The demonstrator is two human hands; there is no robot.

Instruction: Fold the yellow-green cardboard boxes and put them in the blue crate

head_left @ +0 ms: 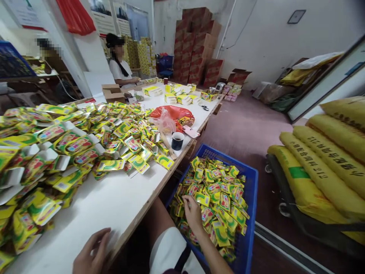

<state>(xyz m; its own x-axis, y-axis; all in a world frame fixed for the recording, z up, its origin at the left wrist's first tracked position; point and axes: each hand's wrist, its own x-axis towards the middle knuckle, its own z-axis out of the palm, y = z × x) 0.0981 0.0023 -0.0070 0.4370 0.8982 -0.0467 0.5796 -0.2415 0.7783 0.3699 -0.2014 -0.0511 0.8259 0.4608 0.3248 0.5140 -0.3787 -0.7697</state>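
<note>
My left hand [92, 253] is just above the white tabletop [94, 213] near its front edge. Its fingers are loosely bent and apart, with nothing seen in them. Over a blue plastic crate [252, 190] beside my leg, my right hand [193, 214] has its fingers slightly bent, and I see no carton held there. The crate is full of small yellow-green printed cartons [219, 203], many of them flat-looking and closed. A big heap of similar cartons [80, 144] spreads over the left of the table, several with open end flaps.
A dark mug [177, 141], a phone [191, 131] and a red plastic bag [173, 113] lie along the table's right edge. A person [119, 62] sits at the far side. Yellow sacks [322, 160] on a trolley stand right; stacked brown boxes [196, 45] stand behind.
</note>
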